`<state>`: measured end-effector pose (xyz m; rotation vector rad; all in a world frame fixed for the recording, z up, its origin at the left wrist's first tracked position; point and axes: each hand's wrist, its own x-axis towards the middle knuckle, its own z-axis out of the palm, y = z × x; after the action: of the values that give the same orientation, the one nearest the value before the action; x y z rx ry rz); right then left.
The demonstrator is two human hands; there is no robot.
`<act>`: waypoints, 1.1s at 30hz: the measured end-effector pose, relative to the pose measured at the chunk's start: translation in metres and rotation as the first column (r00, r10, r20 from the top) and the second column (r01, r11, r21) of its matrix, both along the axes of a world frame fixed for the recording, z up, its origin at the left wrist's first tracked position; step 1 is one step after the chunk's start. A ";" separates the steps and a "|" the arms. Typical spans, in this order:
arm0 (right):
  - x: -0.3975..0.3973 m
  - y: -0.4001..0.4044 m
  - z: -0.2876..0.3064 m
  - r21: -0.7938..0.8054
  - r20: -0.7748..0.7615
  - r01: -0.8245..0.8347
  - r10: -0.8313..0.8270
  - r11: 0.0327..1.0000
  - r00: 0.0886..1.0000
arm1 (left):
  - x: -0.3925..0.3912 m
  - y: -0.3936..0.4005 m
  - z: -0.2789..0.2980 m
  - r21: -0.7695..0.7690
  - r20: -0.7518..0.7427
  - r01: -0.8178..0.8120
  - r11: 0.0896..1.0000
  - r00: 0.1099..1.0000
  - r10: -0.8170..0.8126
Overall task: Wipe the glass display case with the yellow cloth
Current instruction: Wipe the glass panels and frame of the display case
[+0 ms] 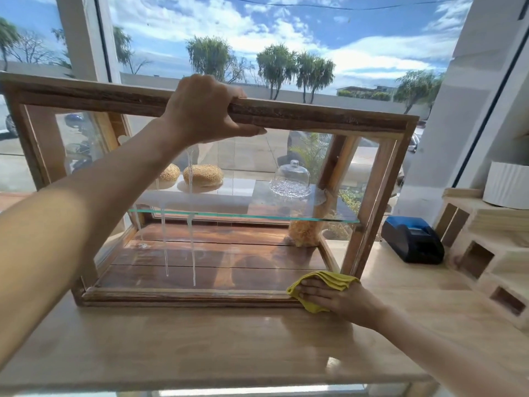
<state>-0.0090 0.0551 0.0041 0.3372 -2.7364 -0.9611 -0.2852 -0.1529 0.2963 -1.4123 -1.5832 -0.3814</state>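
Note:
A wood-framed glass display case point(372, 196) stands on the wooden counter in front of a window. White foam streaks run down its front pane point(193, 253). My left hand point(204, 108) grips the top rail of the case's frame. The yellow cloth point(329, 282) is pressed flat against the lower right corner of the front pane under my right hand point(340, 299). Inside the case, two seeded buns point(203, 174) and a small glass dome point(291, 179) sit on a glass shelf.
A dark blue receipt printer point(412, 242) sits on the counter point(171, 345) right of the case. Pale wooden cubbies point(492, 267) with a white ribbed pot point(506, 186) stand at the far right. A jar point(305, 233) of yellow contents stands inside the case's lower level.

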 end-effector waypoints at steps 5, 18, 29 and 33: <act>0.017 -0.010 -0.002 -0.030 -0.132 0.088 -0.091 0.996 0.987 | 0.004 -0.001 0.000 0.019 0.011 0.005 1.000 1.000 -0.005; -0.027 -0.018 0.127 -0.465 -0.784 -0.072 -0.373 0.882 0.496 | 0.057 0.051 0.001 0.010 -0.024 -0.045 0.999 0.999 0.045; -0.050 -0.022 0.082 -0.595 -0.719 0.131 -0.599 0.793 0.353 | 0.057 0.051 0.001 0.002 0.010 -0.028 1.000 1.000 0.028; -0.046 -0.024 0.050 -0.631 -0.644 0.212 -0.656 0.747 0.393 | 0.060 0.050 0.003 -0.008 0.027 -0.015 1.000 1.000 0.015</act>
<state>-0.0547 0.0311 0.0543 -0.8377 -1.9585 -0.3224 -0.2254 -0.1025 0.2988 -1.4056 -1.6172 -0.3873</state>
